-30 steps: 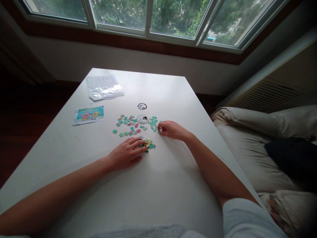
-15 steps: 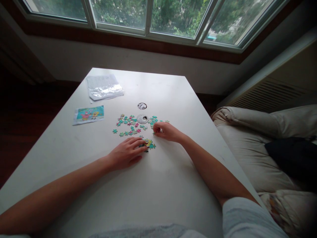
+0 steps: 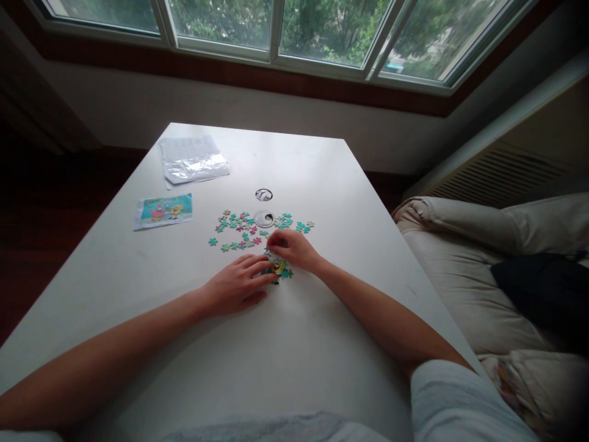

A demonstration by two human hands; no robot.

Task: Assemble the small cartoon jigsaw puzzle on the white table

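Observation:
On the white table, a joined cluster of jigsaw pieces (image 3: 281, 268) in yellow and teal lies partly under the fingers of my left hand (image 3: 240, 281). That hand rests flat with its fingers stretched out, its fingertips over the cluster's left side. Just above the cluster, my right hand (image 3: 293, 248) has its thumb and forefinger pinched on a small jigsaw piece (image 3: 267, 250), mostly hidden by the fingers. Loose jigsaw pieces (image 3: 237, 222) in teal, green and pink are scattered beyond both hands, with more teal pieces (image 3: 304, 227) to the right.
At the left lies a picture card (image 3: 164, 212) with cartoon figures. Behind it is a clear plastic bag (image 3: 196, 161) with paper. Two round grommets (image 3: 264, 219) are set in the table top (image 3: 285, 368). A beige sofa (image 3: 460, 276) stands along the right side.
My right hand has moved left from the loose pieces to the cluster's upper edge, still pinched, uncovering teal pieces at the right. My left hand has stayed on the cluster.

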